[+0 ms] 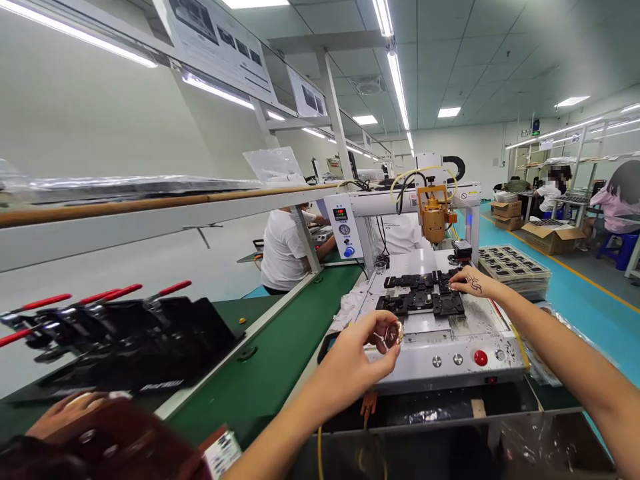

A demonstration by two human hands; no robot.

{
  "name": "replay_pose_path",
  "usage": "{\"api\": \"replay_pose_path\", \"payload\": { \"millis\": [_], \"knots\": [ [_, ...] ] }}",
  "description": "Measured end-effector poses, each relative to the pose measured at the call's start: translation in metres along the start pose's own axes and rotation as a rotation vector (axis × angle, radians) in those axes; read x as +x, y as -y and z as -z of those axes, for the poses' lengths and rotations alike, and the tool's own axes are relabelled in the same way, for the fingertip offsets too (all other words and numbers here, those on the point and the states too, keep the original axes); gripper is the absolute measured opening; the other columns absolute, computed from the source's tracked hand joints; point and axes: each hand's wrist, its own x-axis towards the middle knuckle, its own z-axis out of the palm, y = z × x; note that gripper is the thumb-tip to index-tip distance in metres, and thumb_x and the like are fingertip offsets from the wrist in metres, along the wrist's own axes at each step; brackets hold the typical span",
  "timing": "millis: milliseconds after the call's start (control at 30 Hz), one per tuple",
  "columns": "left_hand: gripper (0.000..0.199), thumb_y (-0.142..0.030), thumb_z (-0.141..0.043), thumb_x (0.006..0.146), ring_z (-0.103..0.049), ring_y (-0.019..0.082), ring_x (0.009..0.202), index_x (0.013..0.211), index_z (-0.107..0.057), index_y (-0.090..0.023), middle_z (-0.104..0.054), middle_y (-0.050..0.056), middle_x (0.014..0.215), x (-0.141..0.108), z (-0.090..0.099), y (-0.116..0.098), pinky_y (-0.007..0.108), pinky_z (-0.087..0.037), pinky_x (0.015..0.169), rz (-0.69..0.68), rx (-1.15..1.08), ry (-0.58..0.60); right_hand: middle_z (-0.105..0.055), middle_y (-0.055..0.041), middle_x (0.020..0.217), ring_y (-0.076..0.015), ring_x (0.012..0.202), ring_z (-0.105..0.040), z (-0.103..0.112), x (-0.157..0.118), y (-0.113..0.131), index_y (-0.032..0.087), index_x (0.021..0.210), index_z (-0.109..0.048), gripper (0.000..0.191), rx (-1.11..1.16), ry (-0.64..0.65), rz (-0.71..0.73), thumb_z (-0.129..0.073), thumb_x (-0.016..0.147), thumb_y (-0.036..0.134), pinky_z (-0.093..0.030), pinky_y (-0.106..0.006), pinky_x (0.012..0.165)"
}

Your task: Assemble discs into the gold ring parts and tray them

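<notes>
Evidently, the left hand (350, 357) has its grip clamped on a shiny round part (393, 334) near the machine's front edge (410, 379), probably by the rim to spare its face. The right hand (474, 282) reaches over the black fixtures (449, 305), fingertips close together, likely for fine placement; whether they pinch anything, I cannot tell. The fixtures lie flat on the white bed (370, 319), presumably for steadiness.

Factory floor with benches and machine (433, 217)
</notes>
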Motion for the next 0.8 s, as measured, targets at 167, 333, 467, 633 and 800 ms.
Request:
{"api": "replay_pose_path", "payload": {
  "millis": [167,333,467,633,800],
  "knots": [
    [0.030,-0.022,-0.066,0.083,-0.068,0.019,0.081,0.113,-0.063,-0.024,-0.073,0.002,0.095,-0.032,-0.048,0.024,0.033,-0.059,0.079,0.020,-0.076,0.036,-0.066,-0.0135,0.118,-0.0310,0.115,-0.062,0.004,-0.082,0.037,0.020,0.128,-0.069,0.035,-0.051,-0.419,-0.043,-0.056,0.106,0.044,-0.048,-0.048,0.105],
    [0.030,-0.019,-0.072,0.079,-0.073,0.022,0.091,0.109,-0.065,-0.024,-0.077,0.003,0.101,-0.070,-0.118,0.071,0.035,-0.060,0.086,0.073,-0.112,0.233,-0.063,-0.0093,0.106,-0.0286,0.099,-0.060,-0.011,-0.195,0.051,0.023,0.108,-0.065,0.034,-0.146,-0.599,-0.140,-0.066,0.099,0.056,-0.050,-0.043,0.087],
    [0.033,-0.012,-0.076,0.074,-0.066,0.033,0.132,0.103,-0.066,-0.023,-0.072,0.012,0.137,-0.081,-0.167,0.106,0.049,-0.051,0.116,0.044,-0.054,0.273,-0.062,-0.0094,0.098,-0.0318,0.096,-0.060,-0.037,-0.234,0.046,0.023,0.098,-0.063,0.043,-0.254,-0.593,-0.202,-0.066,0.095,0.065,-0.049,-0.047,0.086],
    [0.035,-0.010,-0.075,0.075,-0.049,0.034,0.151,0.105,-0.062,-0.023,-0.061,0.013,0.154,-0.111,-0.182,0.124,0.057,-0.032,0.130,-0.021,0.006,0.269,-0.068,-0.0092,0.101,-0.0286,0.096,-0.065,-0.071,-0.259,0.084,0.024,0.104,-0.065,0.013,-0.066,-0.509,-0.159,-0.062,0.104,0.037,-0.053,-0.044,0.088],
    [0.039,-0.010,-0.072,0.078,-0.059,0.034,0.141,0.113,-0.061,-0.025,-0.066,0.013,0.147,-0.126,-0.175,0.114,0.059,-0.041,0.124,-0.049,0.054,0.224,-0.075,-0.0094,0.112,-0.0275,0.105,-0.071,-0.113,-0.269,0.103,0.026,0.120,-0.069,0.023,0.111,-0.159,-0.081,-0.051,0.106,0.021,-0.060,-0.044,0.094]
  ]
}}
